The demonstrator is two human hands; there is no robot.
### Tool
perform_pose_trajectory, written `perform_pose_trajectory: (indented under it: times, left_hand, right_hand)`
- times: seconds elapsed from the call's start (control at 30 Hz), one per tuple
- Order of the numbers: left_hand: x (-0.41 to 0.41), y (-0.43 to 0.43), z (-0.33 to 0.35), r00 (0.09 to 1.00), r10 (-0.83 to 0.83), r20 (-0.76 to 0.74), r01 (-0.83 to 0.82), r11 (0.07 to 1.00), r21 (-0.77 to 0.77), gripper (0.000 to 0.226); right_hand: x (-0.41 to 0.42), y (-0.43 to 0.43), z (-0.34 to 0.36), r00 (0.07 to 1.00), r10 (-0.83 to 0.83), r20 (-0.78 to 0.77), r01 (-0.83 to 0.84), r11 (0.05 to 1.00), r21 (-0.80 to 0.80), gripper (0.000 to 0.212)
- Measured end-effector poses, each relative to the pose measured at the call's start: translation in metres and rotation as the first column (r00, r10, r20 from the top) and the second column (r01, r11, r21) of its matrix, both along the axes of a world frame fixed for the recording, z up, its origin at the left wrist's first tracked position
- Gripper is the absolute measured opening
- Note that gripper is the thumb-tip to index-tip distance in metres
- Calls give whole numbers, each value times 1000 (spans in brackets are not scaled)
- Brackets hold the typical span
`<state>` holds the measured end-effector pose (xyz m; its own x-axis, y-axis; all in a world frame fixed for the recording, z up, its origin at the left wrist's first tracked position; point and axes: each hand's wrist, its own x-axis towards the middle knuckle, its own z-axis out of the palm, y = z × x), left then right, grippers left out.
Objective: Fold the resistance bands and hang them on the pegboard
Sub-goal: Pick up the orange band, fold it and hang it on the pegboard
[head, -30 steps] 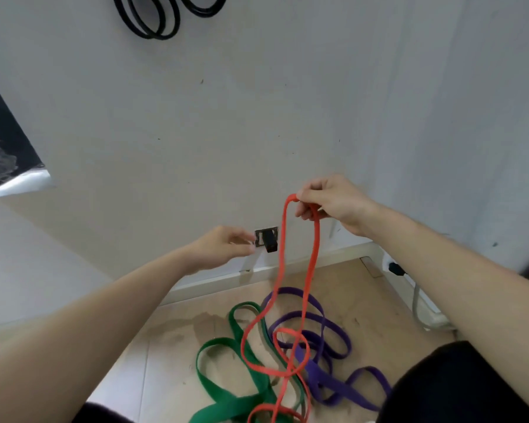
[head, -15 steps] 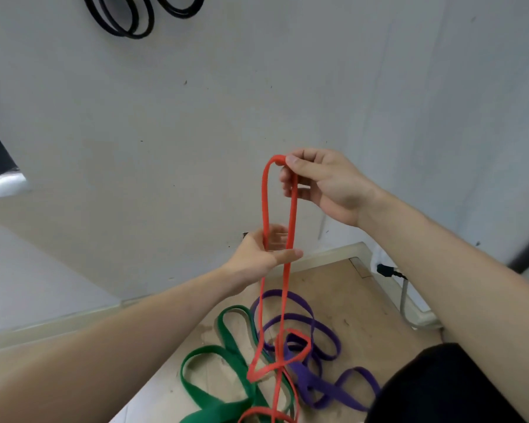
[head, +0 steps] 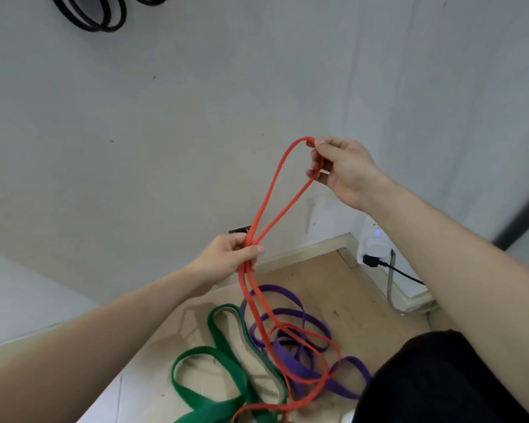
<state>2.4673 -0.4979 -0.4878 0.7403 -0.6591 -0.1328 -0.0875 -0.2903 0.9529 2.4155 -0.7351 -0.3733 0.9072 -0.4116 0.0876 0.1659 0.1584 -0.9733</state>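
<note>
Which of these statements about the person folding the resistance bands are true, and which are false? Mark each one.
1. Both hands hold the orange rubber resistance band. True.
2. The right hand grips the band's top loop, higher than the left hand. True.
3. The green flat resistance band hangs on the wall. False: it lies on the floor.
4. The purple flat resistance band is in the left hand. False: it lies on the floor.
5. Black looped bands hang on the wall at the upper left. True.
</note>
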Motion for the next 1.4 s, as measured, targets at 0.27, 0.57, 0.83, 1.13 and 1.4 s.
perform_pose_trajectory:
  times: [0.27,0.57,0.83,1.13,1.4]
  left_hand:
    - [26,17,15,996,78,48,-77,997,-32,15]
    - [40,40,36,965,242,102,-227,964,-139,5]
    - [26,43,49,959,114,258,-111,993,-28,6]
    - [13,42,57,945,44,325,-36,999,-28,14]
    - [10,37,49,950,-3,313,-3,1000,19,13]
  right_hand:
    - [0,-41,-45,987,-67,-145,51,992,-113,11]
    - [-5,-41,-88,834,159,-528,-379,861,-340,19]
    - [-2,15,-76,805,121,-580,-552,508,-661,49]
    - [0,82,-54,882,315,-351,-471,558,-683,22]
    - [-5,77,-29,942,238,-236,-332,566,-755,11]
